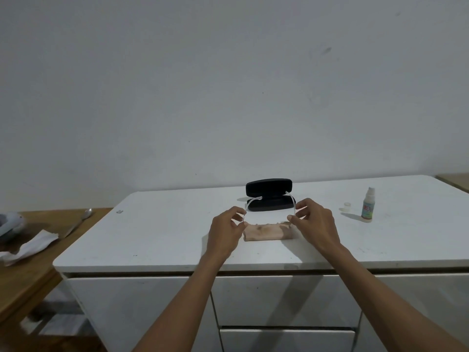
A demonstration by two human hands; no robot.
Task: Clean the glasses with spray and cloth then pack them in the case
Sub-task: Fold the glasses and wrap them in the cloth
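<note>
— What do I have in front of me, biggest first?

— I see a white cabinet top point(177, 237) over drawers, with a wooden table point(38, 262) beside its left edge carrying crumpled paper point(30, 243) and a spoon point(78, 222).

— And the case?

— I see the black glasses case point(269, 195) standing open toward the back edge, near the middle, lid up.

— The hands?

— My left hand point(225, 232) and right hand point(314, 224) are both raised over the middle of the top, each pinching one side of the clear-framed glasses point(269, 214) between thumb and fingertips. The temples are spread and their tips point toward the case; the glasses are held just in front of it. I cannot tell whether the frame touches anything below.

— The cloth?

— I see the tan cloth point(266, 232) lying folded under the glasses, between the hands.

— The spray?

— The spray bottle point(368, 205) stands upright toward the right edge, uncapped; its small clear cap point(347, 206) sits just to its left. The label shows red letters, perhaps "EX", but I cannot read them properly.
</note>
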